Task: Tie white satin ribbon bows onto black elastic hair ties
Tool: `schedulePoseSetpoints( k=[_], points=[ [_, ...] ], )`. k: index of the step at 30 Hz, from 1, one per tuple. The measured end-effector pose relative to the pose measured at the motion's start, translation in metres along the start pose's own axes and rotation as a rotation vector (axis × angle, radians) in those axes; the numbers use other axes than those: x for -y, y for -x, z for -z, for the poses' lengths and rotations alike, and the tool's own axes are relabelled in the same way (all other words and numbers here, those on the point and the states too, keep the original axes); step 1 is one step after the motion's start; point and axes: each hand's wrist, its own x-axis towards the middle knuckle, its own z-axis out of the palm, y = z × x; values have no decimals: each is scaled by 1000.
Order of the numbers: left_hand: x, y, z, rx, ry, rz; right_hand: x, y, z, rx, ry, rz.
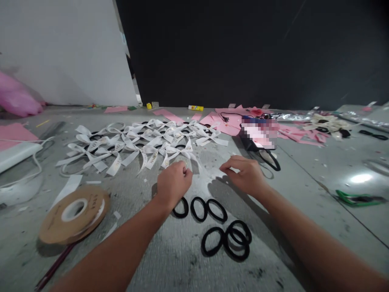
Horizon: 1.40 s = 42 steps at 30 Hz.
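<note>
My left hand (173, 182) is closed in a loose fist above the grey floor, its fingertips pinched on something small I cannot make out, just in front of a white ribbon bow (179, 154). A short way to the right, my right hand (244, 173) hovers with its fingers curled and thumb and forefinger pinched. Several black hair ties (226, 239) lie on the floor below both hands. Many white ribbon bows (136, 142) on black ties are spread out beyond the hands.
A brown spool of white ribbon (74, 213) lies at the left, with a cut ribbon strip (68, 187) beside it. Pink paper sheets (225, 121), a dark tool with a cord (258, 146) and green-handled scissors (355, 198) lie to the right. A dark wall stands behind.
</note>
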Motion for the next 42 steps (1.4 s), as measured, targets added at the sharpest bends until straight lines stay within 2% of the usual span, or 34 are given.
schedulePoseSetpoints(
  k=[3,9,15,18,23,31,42],
  points=[
    [-3,-2,-1,-20,7,29,1,0,-2,3,-58,-40],
    [-2,-6,-3,-60,43,25,5,1,-4,36,-131,-30],
    [9,-11,10,-254,-88,-196,0,6,-11,70,-53,-81],
    [13,-16,8,-193,-221,-234,-3,7,-15,85,-14,-76],
    [17,-22,-10,-28,-309,-223,-3,7,-17,81,-12,-75],
    [17,-22,-13,-19,-316,-311,-2,8,-20,72,-8,-46],
    [19,-23,-14,10,-279,-301,-2,7,-21,88,-2,-52]
  ],
)
